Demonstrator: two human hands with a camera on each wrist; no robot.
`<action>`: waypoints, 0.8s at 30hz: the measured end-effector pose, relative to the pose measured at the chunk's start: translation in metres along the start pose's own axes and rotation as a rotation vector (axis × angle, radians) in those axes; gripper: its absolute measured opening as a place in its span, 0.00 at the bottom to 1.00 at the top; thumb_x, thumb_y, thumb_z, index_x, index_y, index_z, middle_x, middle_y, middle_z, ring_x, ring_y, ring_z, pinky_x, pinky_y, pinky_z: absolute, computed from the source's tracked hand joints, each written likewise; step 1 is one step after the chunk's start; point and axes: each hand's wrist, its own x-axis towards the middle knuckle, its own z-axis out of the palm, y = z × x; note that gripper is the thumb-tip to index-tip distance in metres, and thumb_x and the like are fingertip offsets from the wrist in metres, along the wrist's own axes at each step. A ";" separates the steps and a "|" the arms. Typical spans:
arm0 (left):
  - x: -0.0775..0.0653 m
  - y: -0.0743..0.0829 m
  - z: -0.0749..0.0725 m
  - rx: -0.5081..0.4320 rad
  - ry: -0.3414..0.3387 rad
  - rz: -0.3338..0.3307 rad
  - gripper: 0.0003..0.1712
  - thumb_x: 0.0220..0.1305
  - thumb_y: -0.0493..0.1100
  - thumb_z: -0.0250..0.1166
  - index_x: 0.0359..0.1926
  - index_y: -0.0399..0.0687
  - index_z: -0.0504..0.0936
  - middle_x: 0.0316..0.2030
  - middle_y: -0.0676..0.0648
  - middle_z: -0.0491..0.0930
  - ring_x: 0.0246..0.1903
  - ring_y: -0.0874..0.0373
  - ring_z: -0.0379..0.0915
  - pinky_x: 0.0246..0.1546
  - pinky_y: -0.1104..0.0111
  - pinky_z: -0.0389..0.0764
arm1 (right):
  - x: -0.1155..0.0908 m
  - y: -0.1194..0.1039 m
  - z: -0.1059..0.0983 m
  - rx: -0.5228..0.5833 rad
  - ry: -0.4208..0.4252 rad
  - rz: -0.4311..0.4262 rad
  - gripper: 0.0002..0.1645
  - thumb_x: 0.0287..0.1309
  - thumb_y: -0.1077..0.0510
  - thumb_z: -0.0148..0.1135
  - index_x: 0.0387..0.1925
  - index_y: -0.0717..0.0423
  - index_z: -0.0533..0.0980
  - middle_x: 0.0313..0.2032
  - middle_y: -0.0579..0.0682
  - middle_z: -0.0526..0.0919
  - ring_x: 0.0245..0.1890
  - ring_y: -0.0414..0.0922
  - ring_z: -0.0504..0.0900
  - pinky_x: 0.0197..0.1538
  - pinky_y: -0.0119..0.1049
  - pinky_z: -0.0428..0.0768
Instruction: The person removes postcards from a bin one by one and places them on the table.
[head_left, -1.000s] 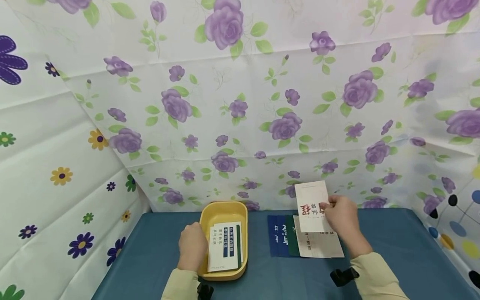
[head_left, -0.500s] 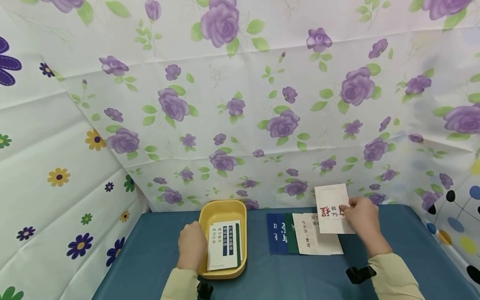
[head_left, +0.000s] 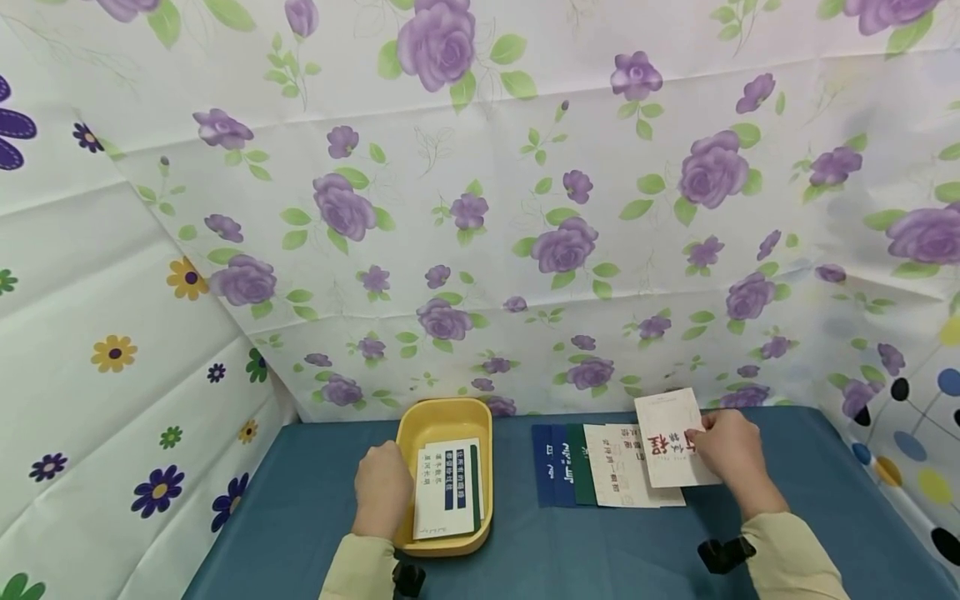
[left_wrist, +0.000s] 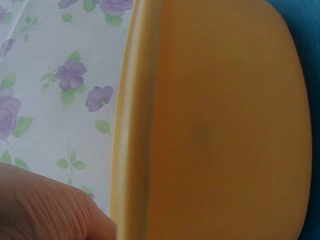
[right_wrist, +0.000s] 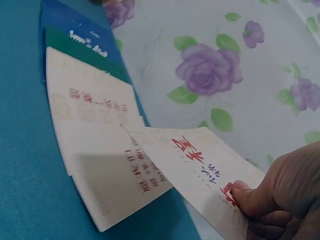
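Note:
My left hand (head_left: 382, 490) grips the left rim of a yellow plastic tray (head_left: 442, 408); in the left wrist view the hand (left_wrist: 50, 210) meets the tray's edge, its fingertips hidden. A white card (head_left: 660, 417) with red lettering is pinched between thumb and fingers of my right hand (head_left: 731, 454). This card overlaps the right end of a row of fanned cards. From left to right the row runs from blue cards (head_left: 542, 479) to a green card (head_left: 577, 454) and cream cards (head_left: 609, 479). In the right wrist view the pinched card (right_wrist: 170, 155) tilts above the cream ones.
Inside the tray lies a small stack of cards, a white one with dark blue text bars (head_left: 431, 500) on top. Blue cloth (head_left: 555, 558) covers the table. Floral sheeting (head_left: 495, 250) rises behind the table's back edge and along the sides.
My right hand has carried the white card to the right, then lowered it over the row's right end. My left hand has stayed on the tray's rim.

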 end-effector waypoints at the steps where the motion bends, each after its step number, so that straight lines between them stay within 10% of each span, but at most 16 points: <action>1: 0.000 0.000 0.000 0.001 0.001 0.000 0.03 0.58 0.32 0.58 0.32 0.33 0.76 0.23 0.39 0.74 0.23 0.46 0.76 0.17 0.59 0.74 | 0.000 0.002 0.002 -0.010 -0.012 0.002 0.13 0.58 0.54 0.60 0.30 0.63 0.76 0.23 0.53 0.74 0.21 0.46 0.71 0.21 0.37 0.68; 7: 0.000 0.001 -0.001 -0.001 -0.016 -0.011 0.03 0.59 0.32 0.58 0.32 0.33 0.76 0.23 0.40 0.74 0.23 0.47 0.76 0.18 0.60 0.74 | 0.001 0.009 0.015 -0.046 -0.055 -0.002 0.23 0.57 0.54 0.60 0.13 0.50 0.61 0.13 0.44 0.55 0.16 0.41 0.57 0.20 0.35 0.58; 17: 0.000 0.001 -0.002 0.002 -0.033 -0.024 0.03 0.57 0.31 0.59 0.32 0.34 0.77 0.23 0.40 0.74 0.24 0.47 0.76 0.18 0.59 0.74 | 0.002 0.017 0.025 -0.049 -0.066 -0.016 0.24 0.57 0.55 0.60 0.12 0.49 0.59 0.13 0.43 0.53 0.16 0.40 0.54 0.20 0.35 0.57; 24: 0.000 0.001 -0.002 -0.003 -0.034 -0.023 0.03 0.57 0.31 0.59 0.32 0.33 0.76 0.22 0.40 0.74 0.23 0.47 0.76 0.18 0.60 0.74 | 0.005 0.021 0.031 -0.079 -0.051 0.014 0.13 0.54 0.55 0.63 0.22 0.59 0.75 0.19 0.51 0.71 0.22 0.46 0.68 0.24 0.39 0.66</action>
